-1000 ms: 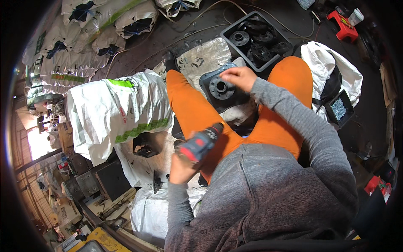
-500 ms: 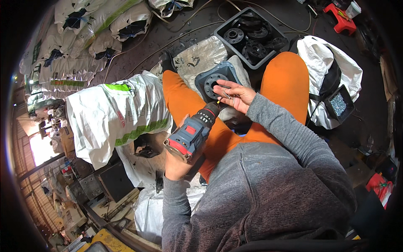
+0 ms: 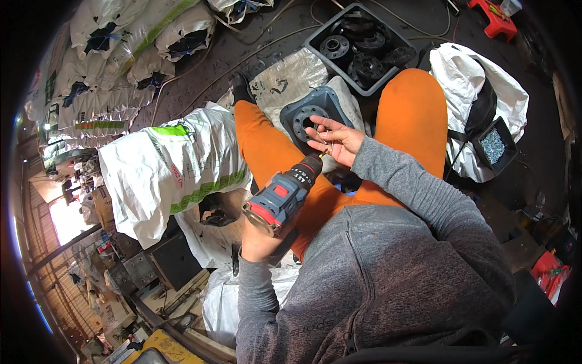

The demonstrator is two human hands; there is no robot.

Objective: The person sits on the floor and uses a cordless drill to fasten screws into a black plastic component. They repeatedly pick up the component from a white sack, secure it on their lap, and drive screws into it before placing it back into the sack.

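Note:
My left hand (image 3: 259, 241) is wrapped round the grip of a blue-grey and red cordless drill (image 3: 280, 195). The drill's chuck points away from me, and its bit tip (image 3: 322, 154) comes close to the fingers of my right hand (image 3: 344, 144). A few thin metal screws (image 3: 331, 147) lie between those fingers, which are half curled with the palm turned up. Just beyond them, a black round flange with holes (image 3: 298, 123) sits in a grey square tub (image 3: 331, 99) between my legs. My right fingers overlap part of the flange.
A grey crate (image 3: 311, 45) of black flanged parts stands farther out. At the right, a black box of small metal screws (image 3: 492, 147) rests against a white sack (image 3: 448, 67). Another white sack (image 3: 139, 182) lies left; cables (image 3: 242, 64) cross the floor. A red stool (image 3: 494, 19) stands far right.
The drill has shifted slightly right, its bit tip now nearer my right fingers. My right hand has barely moved and keeps the screws.

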